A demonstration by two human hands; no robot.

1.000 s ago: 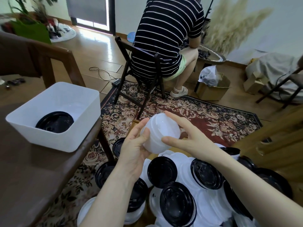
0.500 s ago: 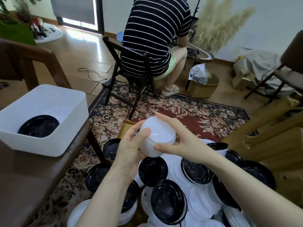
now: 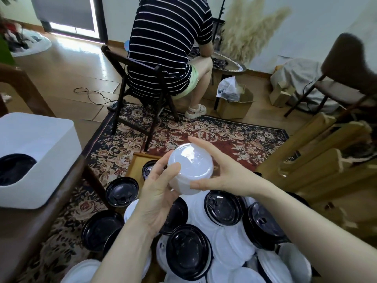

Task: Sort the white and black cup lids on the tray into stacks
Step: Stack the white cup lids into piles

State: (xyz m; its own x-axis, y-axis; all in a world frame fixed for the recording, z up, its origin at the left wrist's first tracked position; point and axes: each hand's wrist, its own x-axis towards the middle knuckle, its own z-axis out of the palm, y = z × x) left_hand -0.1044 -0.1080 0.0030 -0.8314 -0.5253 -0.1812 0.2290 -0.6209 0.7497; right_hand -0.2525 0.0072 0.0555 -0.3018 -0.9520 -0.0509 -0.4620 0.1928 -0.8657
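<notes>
Holding a short stack of white lids (image 3: pixel 190 174) between both hands, a person sits above a wooden tray (image 3: pixel 136 166) heaped with mixed lids. Compared with a second ago, the stack sits slightly lower and squarer; its top lid looks seated, so the stack seems ready for another.

Far left, a white bin (image 3: pixel 40 152) on a dark table (image 3: pixel 30 231) holds a black lid stack (image 3: pixel 15 168); the table edge runs close beside the left forearm. The left hand (image 3: pixel 157 199) cradles the white stack from below, thumb curled up its near side. The right hand (image 3: pixel 226 176) pinches it, forefinger over the far rim, thumb at the base. Beneath, loose black lids (image 3: pixel 188 252) overlap white ones. To the right, wooden furniture (image 3: pixel 318 160) crowds in. Open room lies ahead over the rug (image 3: pixel 224 139), short of a seated person's chair (image 3: pixel 142 94).
</notes>
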